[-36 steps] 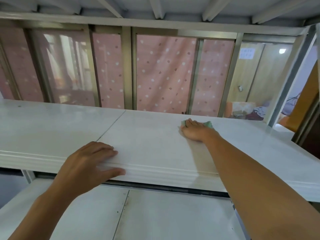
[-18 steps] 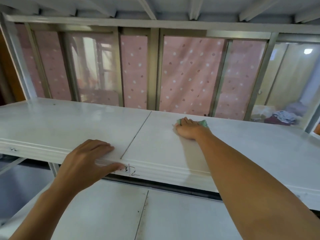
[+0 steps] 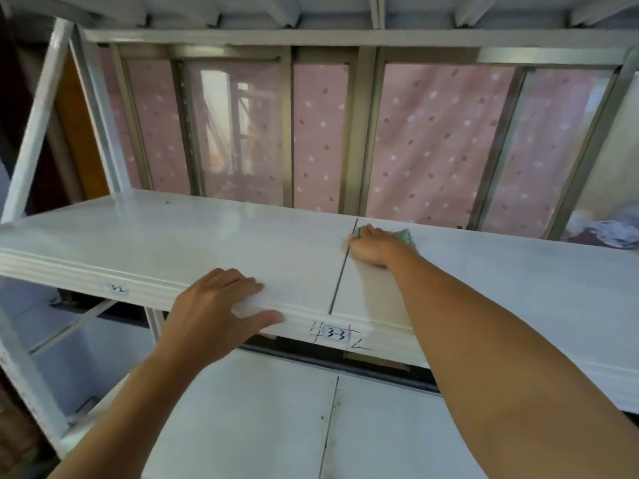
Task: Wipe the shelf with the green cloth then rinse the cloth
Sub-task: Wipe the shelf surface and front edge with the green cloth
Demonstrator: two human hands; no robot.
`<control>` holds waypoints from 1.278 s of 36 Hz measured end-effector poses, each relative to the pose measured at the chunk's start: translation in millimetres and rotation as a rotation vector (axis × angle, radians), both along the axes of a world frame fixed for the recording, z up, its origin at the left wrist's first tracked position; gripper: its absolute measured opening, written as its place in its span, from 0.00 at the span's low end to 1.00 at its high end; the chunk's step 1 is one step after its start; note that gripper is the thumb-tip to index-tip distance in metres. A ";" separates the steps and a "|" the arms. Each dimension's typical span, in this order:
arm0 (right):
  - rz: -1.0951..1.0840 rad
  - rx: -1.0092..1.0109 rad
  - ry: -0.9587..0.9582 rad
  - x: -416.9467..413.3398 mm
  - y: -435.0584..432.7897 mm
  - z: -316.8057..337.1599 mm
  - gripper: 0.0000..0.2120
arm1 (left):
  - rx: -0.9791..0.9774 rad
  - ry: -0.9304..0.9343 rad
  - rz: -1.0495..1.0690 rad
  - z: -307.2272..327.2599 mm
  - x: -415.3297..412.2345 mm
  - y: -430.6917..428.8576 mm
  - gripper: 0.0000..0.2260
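1 wide-angle view from the person's head looks forward and slightly down across the shelf (image 3: pixel 207 243), close to its front edge, facing the curtained window (image 3: pixel 432 140) just behind it.

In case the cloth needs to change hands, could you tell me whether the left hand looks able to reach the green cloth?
Probably yes: the left hand rests on the shelf at its front edge, and only bare shelf lies between it and the cloth, which the right hand holds near the back.
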State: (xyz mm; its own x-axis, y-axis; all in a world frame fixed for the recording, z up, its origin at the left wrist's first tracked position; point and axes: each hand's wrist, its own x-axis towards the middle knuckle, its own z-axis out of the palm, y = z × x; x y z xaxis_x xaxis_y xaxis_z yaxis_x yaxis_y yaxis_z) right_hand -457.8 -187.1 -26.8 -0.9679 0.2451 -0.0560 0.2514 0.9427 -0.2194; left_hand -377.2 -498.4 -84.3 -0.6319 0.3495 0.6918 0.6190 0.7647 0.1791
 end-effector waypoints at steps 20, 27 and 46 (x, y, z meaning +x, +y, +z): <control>0.029 0.099 -0.016 -44.1 -75.0 -4.7 0.33 | -0.032 0.013 -0.102 11.6 -19.8 -4.6 0.32; 0.017 0.073 -0.023 -59.2 -94.5 -6.0 0.34 | -0.131 0.069 -0.179 19.2 -29.2 -8.2 0.32; -0.099 0.100 -0.054 -111.8 -159.4 5.1 0.33 | -0.121 0.154 -0.327 25.3 -89.2 -91.4 0.25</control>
State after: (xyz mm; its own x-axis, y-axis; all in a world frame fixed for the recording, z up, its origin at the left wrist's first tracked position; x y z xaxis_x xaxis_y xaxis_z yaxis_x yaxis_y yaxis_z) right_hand -569.6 -346.4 -21.7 -0.9351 0.3458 -0.0780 0.3528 0.9293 -0.1093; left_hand -466.3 -589.8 -59.0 -0.3658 0.6001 0.7114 0.8463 0.5326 -0.0141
